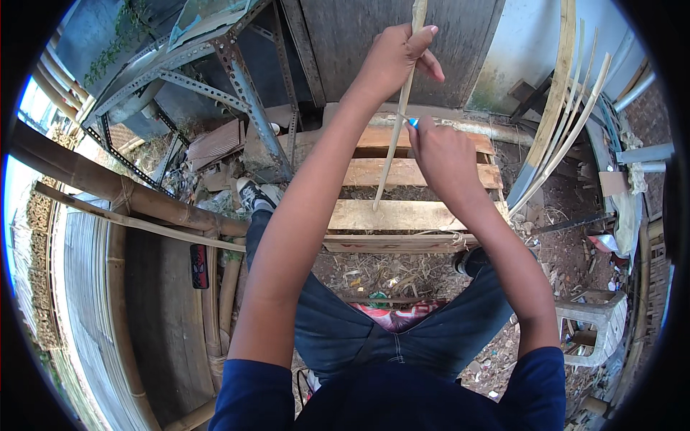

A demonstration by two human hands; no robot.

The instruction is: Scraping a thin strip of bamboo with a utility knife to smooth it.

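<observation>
A long pale bamboo strip stands slanted in front of me, its lower end resting on a slatted wooden crate. High up, my left hand grips the strip between thumb and fingers. Lower down and to the right, my right hand is closed around a small knife. Only a blue and white bit of its handle and a thin blade show. The blade lies against or just beside the strip's edge; which one, I cannot tell.
Several bamboo strips lean at the right. A rusty metal frame stands at the far left, near a thick bamboo pole. At the lower right is a pale plastic stool. Shavings litter the ground between my legs.
</observation>
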